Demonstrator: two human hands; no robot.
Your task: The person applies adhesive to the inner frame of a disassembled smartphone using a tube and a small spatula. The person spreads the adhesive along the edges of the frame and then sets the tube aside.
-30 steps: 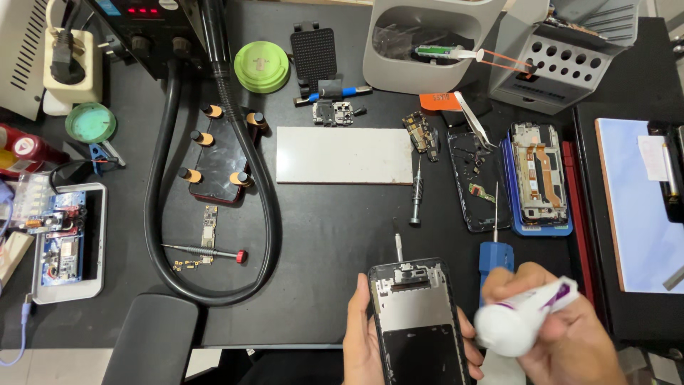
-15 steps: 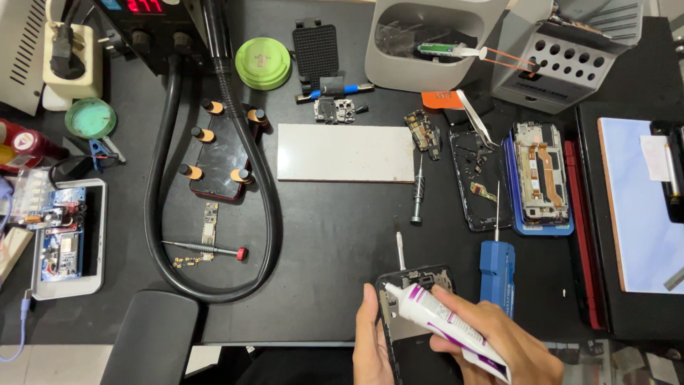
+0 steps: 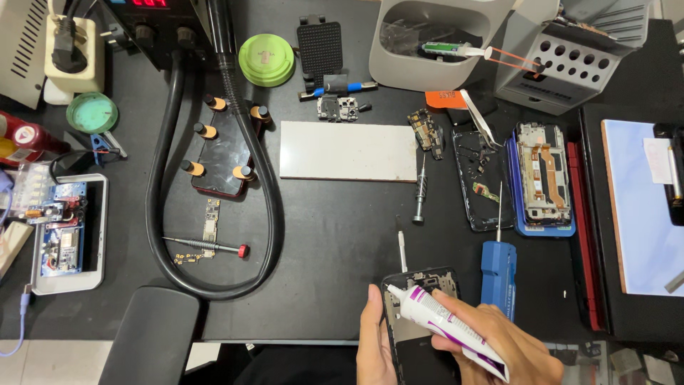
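White plastic frames the opened device with blue circuit boards (image 3: 63,235) at nine o'clock on the black bench mat (image 3: 335,235). To its right a thick black hose (image 3: 160,214) loops around a dark red phone back held by brass-topped clamps (image 3: 217,153) and a thin red-capped screwdriver (image 3: 206,247). At twelve o'clock sits a round green lid (image 3: 266,60), with a white rectangular tile (image 3: 348,150) below it.

At six o'clock the left hand (image 3: 372,341) lies with straight fingers along the left edge of the black phone frame (image 3: 420,314), bracing it. The right hand (image 3: 499,346) is curled around a white squeeze tube with purple markings (image 3: 445,326), whose thin nozzle tip rests on the frame's upper left corner. A blue-handled screwdriver (image 3: 497,271) stands just beside the frame at its three o'clock. At two o'clock lies a dismantled phone on a blue tray (image 3: 543,178).
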